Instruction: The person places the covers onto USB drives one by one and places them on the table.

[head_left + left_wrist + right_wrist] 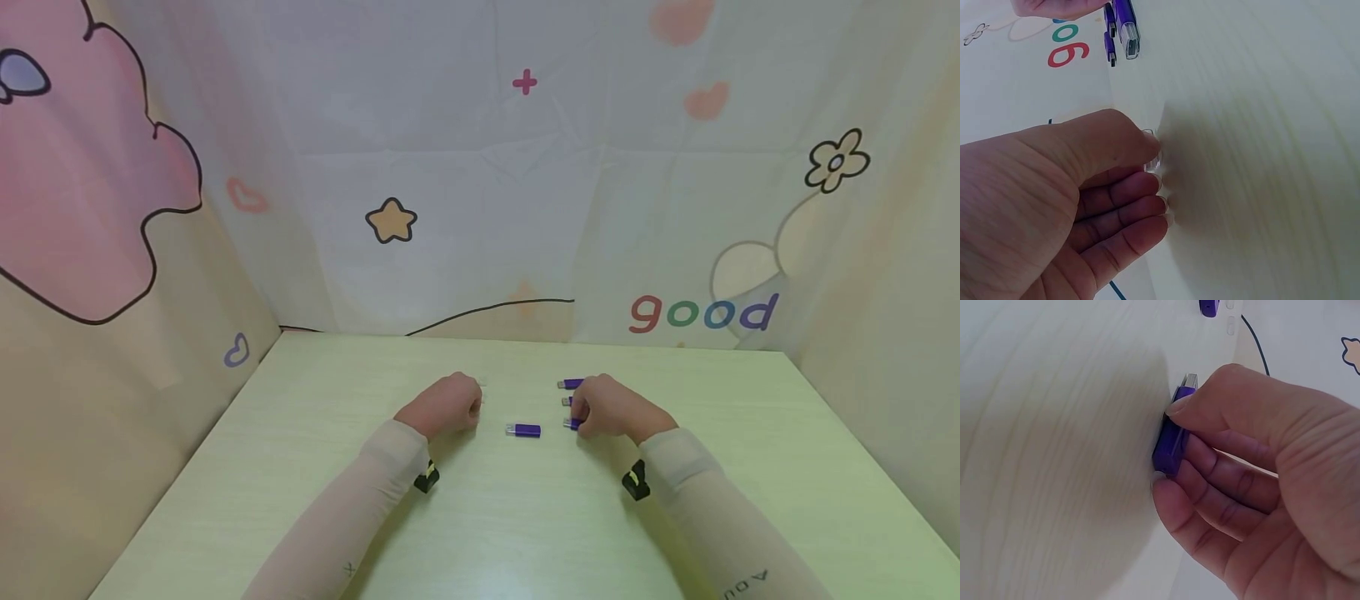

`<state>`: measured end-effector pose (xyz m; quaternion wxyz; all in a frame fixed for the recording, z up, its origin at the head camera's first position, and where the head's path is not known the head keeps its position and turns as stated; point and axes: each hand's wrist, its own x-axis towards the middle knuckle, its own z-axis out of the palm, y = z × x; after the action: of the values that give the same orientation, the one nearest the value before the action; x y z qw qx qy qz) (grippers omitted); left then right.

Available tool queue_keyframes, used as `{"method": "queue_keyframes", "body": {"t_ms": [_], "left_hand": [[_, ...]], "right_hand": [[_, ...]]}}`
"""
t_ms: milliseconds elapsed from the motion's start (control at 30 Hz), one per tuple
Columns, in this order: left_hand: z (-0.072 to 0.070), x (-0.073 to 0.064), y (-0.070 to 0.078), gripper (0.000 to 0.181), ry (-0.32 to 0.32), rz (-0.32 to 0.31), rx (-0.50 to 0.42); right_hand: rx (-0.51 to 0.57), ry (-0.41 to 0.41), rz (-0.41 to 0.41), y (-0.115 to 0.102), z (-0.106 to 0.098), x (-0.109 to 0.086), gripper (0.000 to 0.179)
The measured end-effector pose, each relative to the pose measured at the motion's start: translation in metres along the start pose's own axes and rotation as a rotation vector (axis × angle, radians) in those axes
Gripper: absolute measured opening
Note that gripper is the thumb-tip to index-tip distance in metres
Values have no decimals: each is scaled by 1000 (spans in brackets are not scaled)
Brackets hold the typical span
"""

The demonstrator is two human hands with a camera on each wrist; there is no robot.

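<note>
My right hand pinches a purple USB flash drive by its body between thumb and fingers, low at the tabletop. Its metal plug points left. Two more purple flash drives lie just beyond that hand, partly hidden by it. Between the hands lies another purple flash drive, its plug end inside a clear cap. My left hand holds a small clear cap between thumb and forefinger, mostly covered by the fingers, close to the table. The other left fingers curl with their tips by the surface.
Two small clear caps lie at the back of the pale wooden table, beside the left hand. A printed cloth hangs behind the table and along both sides. Black wrist bands sit below each sleeve cuff.
</note>
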<state>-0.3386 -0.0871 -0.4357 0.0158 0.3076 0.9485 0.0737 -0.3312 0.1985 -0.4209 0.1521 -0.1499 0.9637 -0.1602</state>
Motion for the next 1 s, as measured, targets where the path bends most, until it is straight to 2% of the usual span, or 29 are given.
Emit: {"method": "queue_keyframes", "body": {"t_ms": [267,533,700,1000], "left_hand": [[0,1,0,29,-8,1,9],[0,0,-2,27,-14,1,-34],[3,1,-4,26,-17,9,-22],[3,3,-4,15,-33,-19,-61]], "right_hand": [[8,17,-5,0,2,1,13],[12,27,5,2,6,3,14],[10,25,13,5,8,5,15],[28,56,-48,4,9,-1,18]]}}
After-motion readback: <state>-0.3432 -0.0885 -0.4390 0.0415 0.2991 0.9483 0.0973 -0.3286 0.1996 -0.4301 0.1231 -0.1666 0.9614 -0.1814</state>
